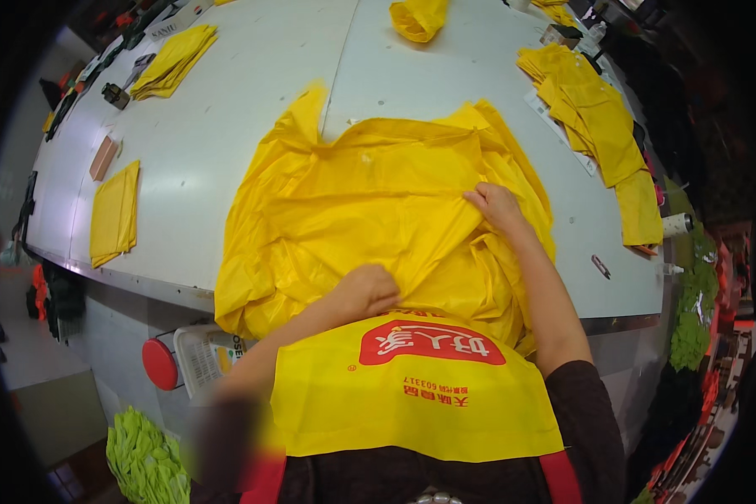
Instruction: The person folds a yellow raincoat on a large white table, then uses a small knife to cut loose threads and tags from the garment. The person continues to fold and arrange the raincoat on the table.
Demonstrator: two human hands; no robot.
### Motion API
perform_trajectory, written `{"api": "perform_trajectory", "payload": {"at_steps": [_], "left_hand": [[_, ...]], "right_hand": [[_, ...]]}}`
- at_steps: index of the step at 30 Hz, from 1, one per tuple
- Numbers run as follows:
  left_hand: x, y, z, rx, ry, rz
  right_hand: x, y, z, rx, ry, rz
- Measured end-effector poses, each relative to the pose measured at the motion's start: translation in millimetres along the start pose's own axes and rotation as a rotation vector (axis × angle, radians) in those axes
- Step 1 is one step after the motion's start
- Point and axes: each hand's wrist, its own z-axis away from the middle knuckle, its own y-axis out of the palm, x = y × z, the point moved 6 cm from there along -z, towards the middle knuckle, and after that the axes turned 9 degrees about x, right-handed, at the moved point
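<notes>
A large yellow cloth piece [336, 197], thin and wrinkled, lies spread over the near part of the table and hangs toward my body. Its exact kind does not show. My left hand [365, 290] is closed, low on the cloth near its front edge, with a fold gathered at the fingers. Farther right and higher, my right hand [497, 207] pinches the cloth, and a taut crease runs from there down toward my left hand. A yellow apron [328, 412] with a red printed patch and red straps covers my front.
Folded yellow cloth stacks lie on the white table [227, 126]: one at the near left [115, 212], another at the far left [175, 63]. A long yellow pile [588, 118] lines the right side. Small snips [601, 267] rest at the right. A red round stool [160, 364] stands below.
</notes>
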Motion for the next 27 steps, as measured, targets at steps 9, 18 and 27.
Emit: {"api": "perform_trajectory", "payload": {"at_steps": [9, 18, 27], "left_hand": [[19, 23, 26, -0.088, -0.237, 0.314], [30, 24, 18, -0.012, -0.218, 0.45], [22, -48, 48, -0.574, -0.353, 0.164]], "right_hand": [[9, -25, -16, -0.594, -0.116, 0.09], [-33, -17, -101, -0.219, 0.012, -0.887], [-19, -6, -92, -0.014, -0.019, -1.487]]}}
